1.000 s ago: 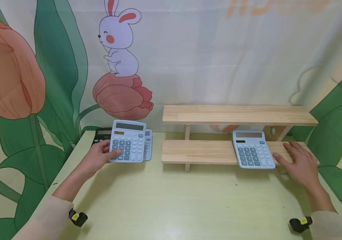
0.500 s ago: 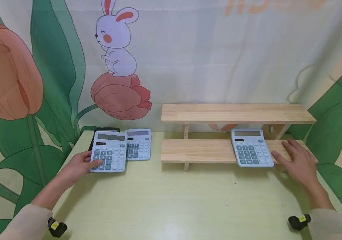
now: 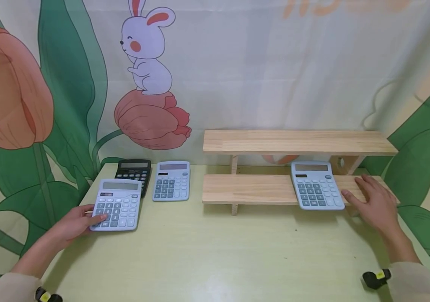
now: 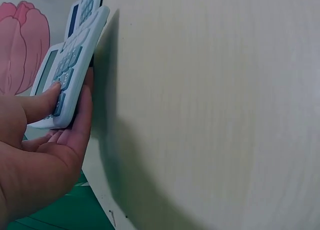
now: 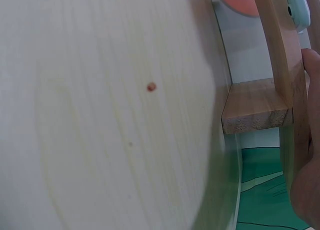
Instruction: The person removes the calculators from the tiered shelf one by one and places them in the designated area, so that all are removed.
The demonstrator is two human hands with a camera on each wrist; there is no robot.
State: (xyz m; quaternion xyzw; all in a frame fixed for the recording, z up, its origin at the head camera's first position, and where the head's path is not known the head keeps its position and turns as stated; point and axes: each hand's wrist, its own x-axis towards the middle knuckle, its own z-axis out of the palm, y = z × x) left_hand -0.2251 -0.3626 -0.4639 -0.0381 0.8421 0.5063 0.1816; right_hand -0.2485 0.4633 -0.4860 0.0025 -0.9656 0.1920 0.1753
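My left hand grips a light-blue calculator by its left edge, thumb on the keys and fingers beneath, as the left wrist view shows. The calculator is tilted there, its shadow falling on the table. Behind it, a black calculator is partly covered. A second light-blue calculator lies on the table just right of the black one. On the lower shelf board a third light-blue calculator leans over the front edge. Beside it my right hand rests on the board's right end, fingers extended.
A two-tier wooden shelf, with its upper board, stands at the back right of the pale table. A printed cloth hangs behind. One shelf foot shows close up in the right wrist view.
My left hand has carried its calculator left and toward me, uncovering more of the black calculator and the light-blue one on the table. My right hand stays on the shelf.
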